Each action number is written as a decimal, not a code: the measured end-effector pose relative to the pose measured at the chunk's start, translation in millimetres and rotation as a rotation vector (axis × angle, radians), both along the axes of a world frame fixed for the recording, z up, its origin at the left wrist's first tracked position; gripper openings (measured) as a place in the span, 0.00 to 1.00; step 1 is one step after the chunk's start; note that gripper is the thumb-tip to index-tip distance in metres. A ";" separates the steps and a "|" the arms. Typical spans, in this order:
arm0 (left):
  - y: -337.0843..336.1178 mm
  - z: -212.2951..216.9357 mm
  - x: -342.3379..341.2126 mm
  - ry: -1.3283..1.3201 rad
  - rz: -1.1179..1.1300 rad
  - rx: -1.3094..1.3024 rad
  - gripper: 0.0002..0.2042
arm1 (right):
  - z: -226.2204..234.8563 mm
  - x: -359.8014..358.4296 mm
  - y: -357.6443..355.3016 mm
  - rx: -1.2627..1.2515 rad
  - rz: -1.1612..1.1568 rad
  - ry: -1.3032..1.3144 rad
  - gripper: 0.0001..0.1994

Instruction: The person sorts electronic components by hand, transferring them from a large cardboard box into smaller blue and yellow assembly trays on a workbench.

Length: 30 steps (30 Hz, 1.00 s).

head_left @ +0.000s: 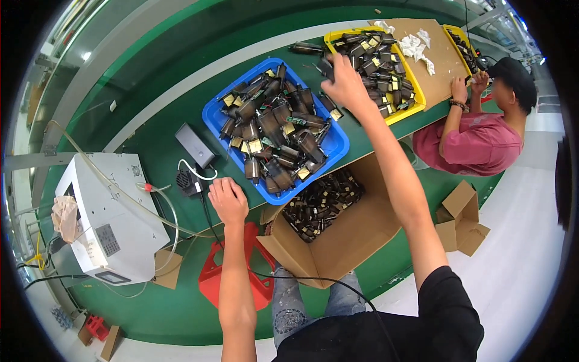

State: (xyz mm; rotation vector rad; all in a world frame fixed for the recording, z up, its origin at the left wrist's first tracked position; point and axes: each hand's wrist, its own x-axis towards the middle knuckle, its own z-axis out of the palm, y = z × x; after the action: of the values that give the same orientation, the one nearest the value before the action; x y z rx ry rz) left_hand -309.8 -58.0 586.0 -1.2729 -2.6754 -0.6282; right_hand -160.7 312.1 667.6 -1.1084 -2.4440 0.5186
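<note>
And here, over the worktop [163, 145], a dark part [326, 69] is pinched in the right hand [347, 81], between the blue tray [342, 145] and the yellow tray [416, 81], toward the far edge. By the near edge, the left hand [228, 200] is rested flat, fingers slightly spread, nothing gripped!

The work is judged to be midway: both trays are heaped, and two loose units [307, 47] are left on the worktop outside them. Which tray is finished cannot be told. Below the near edge, a carton [338, 244] is stocked with more dark pieces.

The held part is blurred, its detail lost; around it, smoky-brown, blocky bodies are seen, many marked with pale yellow patches.
</note>
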 end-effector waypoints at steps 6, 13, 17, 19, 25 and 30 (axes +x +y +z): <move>10.5 -6.5 4.9 -0.015 -0.033 0.004 0.05 | -51.4 61.3 -13.0 -0.137 -0.017 -0.067 0.22; 2.2 -8.0 3.8 0.040 -0.054 -0.048 0.05 | -25.6 49.4 -16.3 -0.285 -0.092 -0.248 0.24; 10.5 -2.4 9.5 0.083 -0.040 -0.065 0.05 | 6.2 81.5 -43.7 -0.194 -0.267 0.171 0.24; 17.5 -2.3 9.9 0.069 -0.058 -0.050 0.05 | 13.2 101.5 -67.8 -0.433 -0.297 0.362 0.25; 15.0 -2.8 10.4 0.052 -0.045 -0.042 0.05 | -21.7 106.5 -145.5 -0.355 -0.353 0.371 0.26; 11.0 -0.8 7.3 0.048 -0.031 -0.045 0.04 | -25.2 96.8 -149.5 -0.286 -0.405 0.436 0.25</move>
State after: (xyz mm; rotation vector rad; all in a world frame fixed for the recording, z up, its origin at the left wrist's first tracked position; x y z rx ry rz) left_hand -302.5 -47.0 585.2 -1.3253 -2.6501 -0.5371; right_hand -63.8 162.6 642.4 -1.3884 -1.7524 0.8842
